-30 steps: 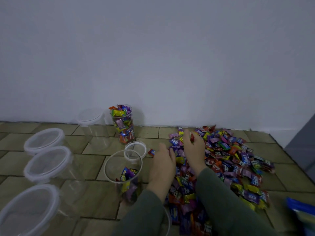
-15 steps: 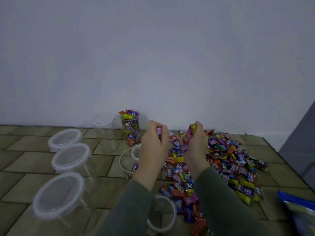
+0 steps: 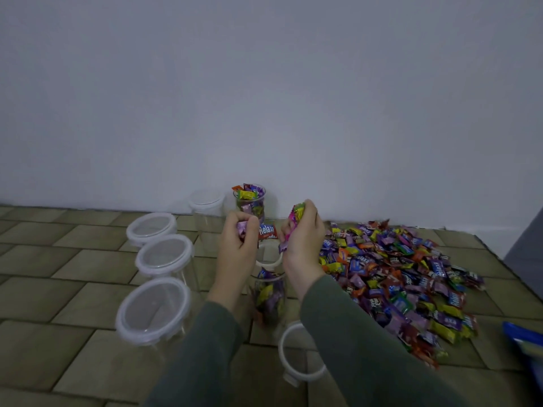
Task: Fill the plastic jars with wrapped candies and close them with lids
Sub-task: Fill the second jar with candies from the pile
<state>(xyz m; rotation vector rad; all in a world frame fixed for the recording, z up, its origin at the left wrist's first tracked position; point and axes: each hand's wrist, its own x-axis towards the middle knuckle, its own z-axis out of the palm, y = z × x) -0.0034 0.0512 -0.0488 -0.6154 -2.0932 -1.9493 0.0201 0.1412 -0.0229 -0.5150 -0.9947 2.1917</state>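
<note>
Red candy (image 3: pixel 267 232) newly between hands, perhaps falling

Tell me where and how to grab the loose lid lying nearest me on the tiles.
Take the loose lid by its white rim, probably the near edge where a small tab sticks out, coming from above. It lies flat on the tiled floor, so only the rim offers a pinch.

**Hidden and cut off**

The open jar (image 3: pixel 269 292) is partly covered by both forearms, its rim and base unclear. A blue packet (image 3: pixel 526 345) is cut by the right edge. The candies inside each fist cannot be counted.
</note>
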